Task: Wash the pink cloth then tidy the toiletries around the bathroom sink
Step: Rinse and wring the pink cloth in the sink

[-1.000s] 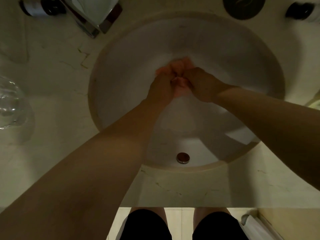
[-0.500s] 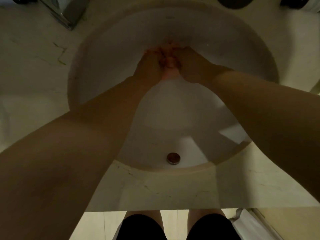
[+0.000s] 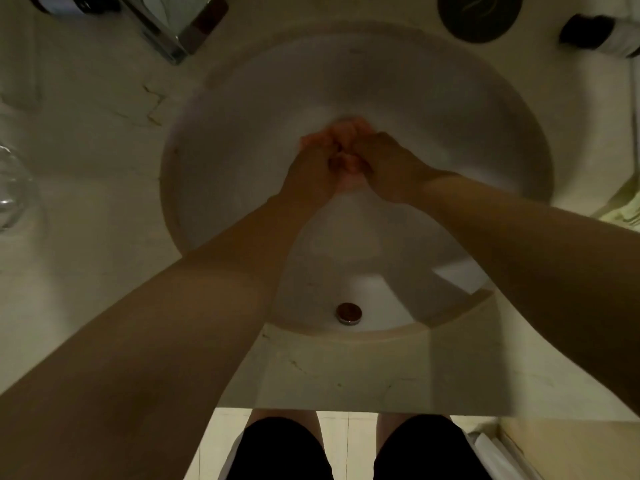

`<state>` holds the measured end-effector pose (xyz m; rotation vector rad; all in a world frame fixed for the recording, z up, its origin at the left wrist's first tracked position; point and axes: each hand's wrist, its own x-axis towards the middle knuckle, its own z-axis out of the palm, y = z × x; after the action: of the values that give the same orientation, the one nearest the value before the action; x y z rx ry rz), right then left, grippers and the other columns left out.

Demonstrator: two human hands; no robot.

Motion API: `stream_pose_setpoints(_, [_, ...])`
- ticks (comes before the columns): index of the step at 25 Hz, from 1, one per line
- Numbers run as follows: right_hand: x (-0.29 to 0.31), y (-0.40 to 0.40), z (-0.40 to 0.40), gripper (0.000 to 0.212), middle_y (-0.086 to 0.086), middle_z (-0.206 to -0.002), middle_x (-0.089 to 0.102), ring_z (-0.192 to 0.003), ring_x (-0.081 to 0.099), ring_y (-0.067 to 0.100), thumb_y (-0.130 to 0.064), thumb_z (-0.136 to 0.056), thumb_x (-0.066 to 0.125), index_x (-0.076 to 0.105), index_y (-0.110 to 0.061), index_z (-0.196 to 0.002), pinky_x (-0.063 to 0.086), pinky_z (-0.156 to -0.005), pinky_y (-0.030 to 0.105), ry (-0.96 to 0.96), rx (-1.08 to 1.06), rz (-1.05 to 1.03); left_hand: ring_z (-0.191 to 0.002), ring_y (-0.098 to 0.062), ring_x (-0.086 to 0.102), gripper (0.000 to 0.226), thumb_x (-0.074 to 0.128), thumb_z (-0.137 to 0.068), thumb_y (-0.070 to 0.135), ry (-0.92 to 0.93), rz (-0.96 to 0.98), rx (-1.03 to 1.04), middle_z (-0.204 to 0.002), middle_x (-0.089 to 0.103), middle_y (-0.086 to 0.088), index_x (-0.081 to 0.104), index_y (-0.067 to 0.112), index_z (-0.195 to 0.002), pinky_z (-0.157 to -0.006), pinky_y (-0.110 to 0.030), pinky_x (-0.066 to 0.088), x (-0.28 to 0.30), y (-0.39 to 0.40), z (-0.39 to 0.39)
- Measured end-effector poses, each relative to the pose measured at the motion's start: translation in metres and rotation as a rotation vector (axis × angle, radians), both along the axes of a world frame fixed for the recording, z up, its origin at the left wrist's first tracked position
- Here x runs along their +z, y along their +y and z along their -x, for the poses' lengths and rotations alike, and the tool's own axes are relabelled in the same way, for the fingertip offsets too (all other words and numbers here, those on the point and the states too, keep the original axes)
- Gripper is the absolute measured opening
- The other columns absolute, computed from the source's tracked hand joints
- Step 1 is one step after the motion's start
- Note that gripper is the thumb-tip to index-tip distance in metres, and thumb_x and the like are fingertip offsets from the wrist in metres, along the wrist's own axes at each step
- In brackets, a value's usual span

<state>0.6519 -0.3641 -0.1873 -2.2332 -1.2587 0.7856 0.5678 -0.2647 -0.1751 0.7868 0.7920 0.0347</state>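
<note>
One marble counter [image 3: 86,258], pale, veined. One round white sink [image 3: 242,98] set in it; one metal drain stopper [image 3: 348,313] at near side of bowl. One chrome faucet [image 3: 173,26] at far left rim. Two dark-capped bottles: one far left [image 3: 69,3], one far right [image 3: 602,34]. One dark round disc [image 3: 479,15]. One clear glass [image 3: 12,188] at left edge. Left hand [image 3: 313,169] and right hand [image 3: 389,166] both fisted tight, pressed together over bowl centre, pink cloth [image 3: 346,131] bunched between them.

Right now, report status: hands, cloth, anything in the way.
Left hand and right hand both clenched on pink cloth, bunched between them over the sink. Toiletries untouched: dark bottle on counter. Nothing in the way.
</note>
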Motion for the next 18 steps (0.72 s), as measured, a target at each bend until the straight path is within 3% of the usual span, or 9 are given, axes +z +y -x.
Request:
stream_pose_setpoints(2, [-0.004,0.010,-0.014,0.041,0.009,-0.127,0.051,-0.094,0.046,-0.007,-0.010,-0.091,0.044,0.050,-0.014,-0.131,0.035,-0.087,0.010,-0.139,0.147,0.049,-0.054,-0.009,0.062,0.042,0.026,-0.091,-0.007,-0.020,-0.034,0.083,-0.069,0.071,-0.001,0.060,0.004,-0.070,-0.056,-0.019,0.051,-0.008,0.002,-0.004])
stream_pose_setpoints(3, [-0.001,0.016,-0.017,0.039,0.011,-0.128,0.053,-0.099,0.049,-0.003,-0.012,-0.092,0.043,0.052,-0.014,-0.130,0.036,-0.090,0.013,-0.073,0.152,0.071,-0.053,-0.010,0.062,0.045,0.027,-0.092,-0.006,0.002,-0.012,0.121,-0.069,0.070,-0.003,0.063,0.006,-0.067,-0.055,-0.021,0.052,-0.010,0.005,-0.005])
stream_pose_setpoints(5, [-0.003,0.027,-0.023,0.038,0.018,-0.125,0.056,-0.110,0.056,0.027,-0.015,-0.094,0.039,0.055,-0.012,-0.128,0.037,-0.094,0.031,-0.048,0.159,0.110,-0.053,-0.009,0.061,0.045,0.032,-0.092,-0.006,0.023,-0.006,0.205,-0.062,0.067,-0.001,0.066,0.008,-0.065,-0.054,-0.021,0.051,-0.020,0.016,-0.007])
stream_pose_setpoints(6, [-0.007,0.032,-0.025,0.040,0.022,-0.127,0.055,-0.114,0.051,0.038,-0.015,-0.094,0.037,0.053,-0.008,-0.130,0.033,-0.095,0.036,-0.153,0.179,0.111,-0.056,-0.009,0.061,0.039,0.036,-0.091,-0.004,0.042,-0.049,0.193,-0.063,0.066,0.000,0.067,0.009,-0.071,-0.057,-0.021,0.051,-0.026,0.024,-0.009])
stream_pose_setpoints(7, [-0.012,0.032,-0.027,0.044,0.023,-0.131,0.052,-0.118,0.048,0.040,-0.017,-0.094,0.034,0.049,-0.006,-0.134,0.031,-0.096,0.036,-0.216,0.158,0.115,-0.060,-0.009,0.062,0.032,0.039,-0.090,-0.002,0.068,-0.099,0.155,-0.067,0.067,0.001,0.066,0.009,-0.078,-0.059,-0.021,0.051,-0.028,0.029,-0.012])
stream_pose_setpoints(11, [-0.016,0.029,-0.015,0.046,0.018,-0.139,0.049,-0.128,0.046,0.029,-0.019,-0.094,0.033,0.046,-0.010,-0.137,0.031,-0.101,0.032,-0.261,0.124,0.065,-0.068,-0.005,0.054,0.039,0.041,-0.088,0.000,0.157,-0.384,-0.059,-0.071,0.061,0.010,0.065,0.027,-0.074,-0.071,-0.018,0.046,-0.027,0.038,-0.014])
stream_pose_setpoints(14, [-0.001,0.030,-0.014,0.039,0.013,-0.141,0.044,-0.111,0.050,-0.004,-0.012,-0.092,0.045,0.050,-0.032,-0.125,0.033,-0.094,0.009,-0.180,0.069,0.037,-0.071,-0.011,0.052,0.026,0.044,-0.088,0.000,0.237,-0.468,-0.027,-0.073,0.056,0.001,0.060,0.015,-0.074,-0.075,-0.029,0.042,-0.029,0.029,-0.006])
stream_pose_setpoints(16, [0.003,0.017,-0.014,0.039,0.013,-0.150,0.035,-0.127,0.046,0.022,-0.011,-0.097,0.041,0.049,-0.017,-0.134,0.032,-0.104,0.025,-0.147,0.048,0.123,-0.067,-0.008,0.055,0.026,0.042,-0.096,0.008,0.306,-0.559,-0.072,-0.073,0.056,0.003,0.057,0.016,-0.076,-0.069,-0.025,0.043,-0.024,0.028,0.007])
stream_pose_setpoints(18, [-0.005,0.011,-0.013,0.036,0.015,-0.146,0.043,-0.124,0.049,0.033,-0.015,-0.099,0.040,0.052,-0.008,-0.132,0.035,-0.100,0.030,-0.133,-0.010,0.129,-0.076,-0.016,0.060,0.023,0.042,-0.098,0.020,0.441,-0.906,-0.282,-0.082,0.064,-0.001,0.059,0.016,-0.084,-0.068,-0.029,0.044,-0.020,0.026,0.018])
